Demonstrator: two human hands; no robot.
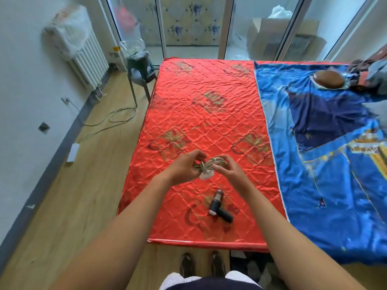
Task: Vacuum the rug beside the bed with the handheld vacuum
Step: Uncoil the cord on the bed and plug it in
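Note:
A small dark handheld vacuum [219, 207] lies on its side on the red quilted mattress [209, 122], near the mattress's front edge. Above the mattress, both my hands hold a coiled beige cable [210, 163] with a white plug block hanging under it. My left hand [186, 166] grips the coil's left end and my right hand [228, 168] pinches its right end. The vacuum sits just below and between my hands, untouched. No rug shows in this view.
A blue patterned sheet [324, 153] covers the bed's right half, with a brown cushion [328, 79] at the far end. On the wooden floor at left lie a loose cable [117, 118] and a white adapter [73, 152]. A grey stool [140, 70] and radiator [90, 57] stand at back left.

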